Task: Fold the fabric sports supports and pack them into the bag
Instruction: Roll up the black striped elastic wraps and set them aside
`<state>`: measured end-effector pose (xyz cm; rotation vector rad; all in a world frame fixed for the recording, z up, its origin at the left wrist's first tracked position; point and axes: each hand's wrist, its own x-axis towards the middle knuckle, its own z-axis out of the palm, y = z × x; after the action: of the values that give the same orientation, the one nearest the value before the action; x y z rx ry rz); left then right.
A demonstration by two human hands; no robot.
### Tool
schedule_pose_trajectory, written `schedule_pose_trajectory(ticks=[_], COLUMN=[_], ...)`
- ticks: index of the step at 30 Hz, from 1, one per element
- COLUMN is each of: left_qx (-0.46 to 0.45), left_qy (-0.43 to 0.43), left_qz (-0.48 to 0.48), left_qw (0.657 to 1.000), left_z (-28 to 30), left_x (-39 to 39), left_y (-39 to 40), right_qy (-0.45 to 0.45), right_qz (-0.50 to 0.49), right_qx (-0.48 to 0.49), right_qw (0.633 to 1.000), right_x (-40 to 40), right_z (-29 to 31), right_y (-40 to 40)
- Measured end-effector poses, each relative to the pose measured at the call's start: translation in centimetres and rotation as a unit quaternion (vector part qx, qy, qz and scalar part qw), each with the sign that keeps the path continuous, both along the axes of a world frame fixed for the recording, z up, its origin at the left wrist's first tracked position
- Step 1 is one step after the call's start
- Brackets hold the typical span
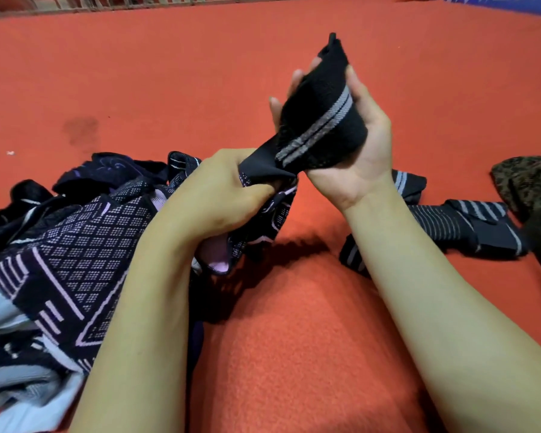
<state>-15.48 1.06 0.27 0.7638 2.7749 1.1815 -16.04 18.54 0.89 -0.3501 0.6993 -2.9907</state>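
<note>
Both hands, the left hand (228,189) and right hand (353,145), grip one black support (319,120) mid-fold; a pile (75,232) left of them waits (bag (534,189) apparently right).

No legible text — far banner (494,0) perhaps lettered.

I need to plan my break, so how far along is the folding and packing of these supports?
Early to midway, by the look of it. Done: a few striped supports lie on the red floor at the right, seemingly folded. In hand: both the left hand and right hand grip a black grey-striped support. Left: the purple patterned pile is unfolded, and nothing visibly sits in the dark patterned bag.
</note>
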Motion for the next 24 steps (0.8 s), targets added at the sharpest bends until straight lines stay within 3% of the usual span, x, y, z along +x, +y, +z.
schedule_pose_trajectory(ticks=[3,8,16,19,21,24], left_qx=[0.012,-0.006,-0.023,-0.002,0.09,0.17], left_qy=[0.018,-0.001,-0.029,-0.027,-0.062,-0.122], left_qz=[0.034,0.095,0.136,0.112,0.05,-0.095], left_qw=[0.999,0.996,0.99,0.993,0.993,0.973], left_z=[-0.7,-2.3,-2.6,-2.6,-2.1,-1.6], left_x=[-0.7,-1.4,-1.4,-1.2,-0.7,-0.5], left_y=[0.4,0.9,1.0,0.6,0.1,-1.3], right_qy=[0.003,-0.023,0.009,0.025,0.043,0.048], right_qz=[0.026,0.006,0.008,-0.014,-0.04,-0.141], right_qx=[-0.062,-0.004,0.084,0.079,0.076,0.185], right_qw=[0.998,1.0,0.996,0.996,0.995,0.971], right_x=[-0.6,-0.2,0.6,0.9,0.6,-0.5], right_z=[-0.1,0.1,0.7,1.2,1.7,1.5], right_y=[0.7,-0.2,-1.2,-0.9,0.6,3.7])
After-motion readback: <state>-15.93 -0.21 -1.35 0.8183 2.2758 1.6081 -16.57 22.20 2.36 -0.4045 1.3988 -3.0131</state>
